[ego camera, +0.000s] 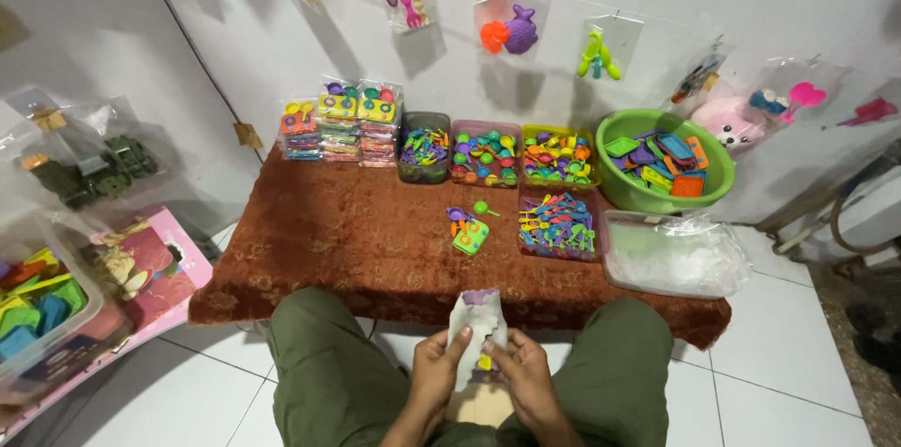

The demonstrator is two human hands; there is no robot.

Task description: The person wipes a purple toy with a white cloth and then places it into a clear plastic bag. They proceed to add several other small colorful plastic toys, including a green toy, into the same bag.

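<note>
My left hand (438, 367) and my right hand (522, 370) hold a small clear plastic bag (474, 320) together above my lap, between my knees in green trousers. The bag has small toy pieces inside, purple at its top and yellow lower down. Just beyond it, on the low table's brown cloth (347, 241), lie a green toy tray (471, 236) and a few loose toy spoons (460, 215).
Along the table's back stand stacked packed toy sets (343, 123), three boxes of colourful toy pieces (485, 152) and a green basin (664, 161) of toy trays. A box of toy cutlery (557, 225) and a bin of clear bags (674, 253) sit nearer. Bagged toys hang on the wall.
</note>
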